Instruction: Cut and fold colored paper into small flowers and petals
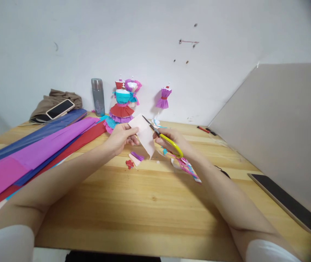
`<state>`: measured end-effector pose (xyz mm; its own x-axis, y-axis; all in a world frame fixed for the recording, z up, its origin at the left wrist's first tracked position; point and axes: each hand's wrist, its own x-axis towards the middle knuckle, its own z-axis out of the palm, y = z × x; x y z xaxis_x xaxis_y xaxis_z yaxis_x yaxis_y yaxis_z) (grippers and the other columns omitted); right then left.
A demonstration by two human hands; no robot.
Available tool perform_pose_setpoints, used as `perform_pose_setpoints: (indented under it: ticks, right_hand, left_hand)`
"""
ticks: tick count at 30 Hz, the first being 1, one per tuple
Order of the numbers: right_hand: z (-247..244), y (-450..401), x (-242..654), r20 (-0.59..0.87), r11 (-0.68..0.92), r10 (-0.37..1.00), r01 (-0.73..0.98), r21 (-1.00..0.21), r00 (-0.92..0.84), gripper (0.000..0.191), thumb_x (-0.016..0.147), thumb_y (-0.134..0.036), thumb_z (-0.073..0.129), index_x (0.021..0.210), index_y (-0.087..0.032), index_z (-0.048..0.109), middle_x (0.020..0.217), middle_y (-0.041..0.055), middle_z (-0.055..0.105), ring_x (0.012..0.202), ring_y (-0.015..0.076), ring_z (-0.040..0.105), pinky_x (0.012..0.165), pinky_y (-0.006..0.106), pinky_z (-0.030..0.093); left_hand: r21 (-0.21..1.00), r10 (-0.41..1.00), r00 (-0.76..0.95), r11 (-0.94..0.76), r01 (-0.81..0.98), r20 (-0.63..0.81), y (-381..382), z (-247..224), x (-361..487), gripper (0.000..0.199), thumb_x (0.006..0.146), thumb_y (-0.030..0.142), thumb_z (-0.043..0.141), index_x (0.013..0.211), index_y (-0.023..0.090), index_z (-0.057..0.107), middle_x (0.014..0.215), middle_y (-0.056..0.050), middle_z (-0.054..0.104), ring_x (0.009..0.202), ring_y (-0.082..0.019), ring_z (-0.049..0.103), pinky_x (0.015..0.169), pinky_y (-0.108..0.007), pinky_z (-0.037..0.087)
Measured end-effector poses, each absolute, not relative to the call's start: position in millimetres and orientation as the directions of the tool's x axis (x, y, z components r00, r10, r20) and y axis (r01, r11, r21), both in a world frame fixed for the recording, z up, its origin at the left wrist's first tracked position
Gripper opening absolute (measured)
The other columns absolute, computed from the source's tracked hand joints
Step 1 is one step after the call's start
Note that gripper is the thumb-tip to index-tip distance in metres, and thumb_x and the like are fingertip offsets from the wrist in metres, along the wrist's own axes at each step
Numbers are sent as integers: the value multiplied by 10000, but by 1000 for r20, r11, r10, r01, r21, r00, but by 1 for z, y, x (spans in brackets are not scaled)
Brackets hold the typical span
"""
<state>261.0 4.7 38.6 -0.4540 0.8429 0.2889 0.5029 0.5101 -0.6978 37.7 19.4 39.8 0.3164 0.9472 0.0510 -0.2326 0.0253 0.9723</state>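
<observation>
Above the middle of the table, my left hand (124, 137) pinches a pale pink sheet of paper (145, 137) by its left side, thumb on top. My right hand (169, 136) grips a pair of scissors with a yellow handle (174, 145). The dark blades point up and left and lie at the sheet's upper right edge; whether they touch it I cannot tell. On the table below are a red paper flower (129, 164) and folded purple and pink paper pieces (136, 158). Colourful paper scraps (186, 167) lie beneath my right forearm.
Long crepe paper sheets (46, 145) cover the left side. Behind stand small dress forms in paper dresses (122, 96), one purple dress (164, 97) apart, and a grey bottle (98, 97). A phone (60, 109) rests on brown cloth (54, 96). A dark tablet (286, 200) lies right.
</observation>
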Motion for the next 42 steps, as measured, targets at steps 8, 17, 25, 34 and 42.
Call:
perform_pose_setpoints:
  ticks: [8, 17, 25, 34, 42]
  right_hand:
    - [45, -5, 257, 260, 513, 829, 486, -707, -496, 364, 888, -571, 541, 845, -213, 492, 678, -31, 423, 557, 120, 376, 518, 273, 309]
    - [37, 4, 259, 296, 590, 783, 500, -634, -547, 274, 928, -472, 517, 862, -206, 511, 736, -16, 465, 633, 137, 440, 571, 274, 364]
    - [37, 0, 256, 293, 558, 799, 468, -685, -525, 340, 906, -532, 533, 818, -212, 459, 680, -38, 438, 566, 121, 447, 546, 275, 348]
    - [39, -2, 251, 308, 543, 819, 483, -687, -484, 445, 888, -644, 505, 803, -208, 478, 672, -29, 439, 570, 122, 405, 519, 271, 320]
    - [38, -2, 251, 323, 548, 821, 491, -677, -470, 428, 894, -626, 512, 808, -206, 504, 693, -16, 444, 595, 131, 402, 530, 275, 318]
  left_hand:
    - [973, 947, 317, 19, -231, 57, 20, 37, 37, 196, 823, 219, 724, 718, 98, 612, 490, -49, 638, 400, -91, 568, 415, -160, 392]
    - [978, 939, 344, 44, -203, 29, 12, 37, 43, 154, 847, 127, 662, 702, 105, 613, 506, -37, 642, 379, -81, 542, 418, -171, 397]
    - [981, 941, 338, 53, -187, 13, 9, 38, 45, 222, 875, 83, 595, 655, 105, 607, 469, -47, 626, 371, -78, 533, 411, -157, 376]
    - [980, 939, 343, 62, -187, 6, 10, 37, 45, 204, 871, 98, 612, 667, 104, 616, 478, -52, 630, 385, -82, 546, 418, -157, 386]
    - [977, 934, 356, 57, -206, 21, 11, 35, 44, 150, 836, 131, 672, 693, 103, 634, 503, -39, 640, 389, -76, 541, 420, -159, 393]
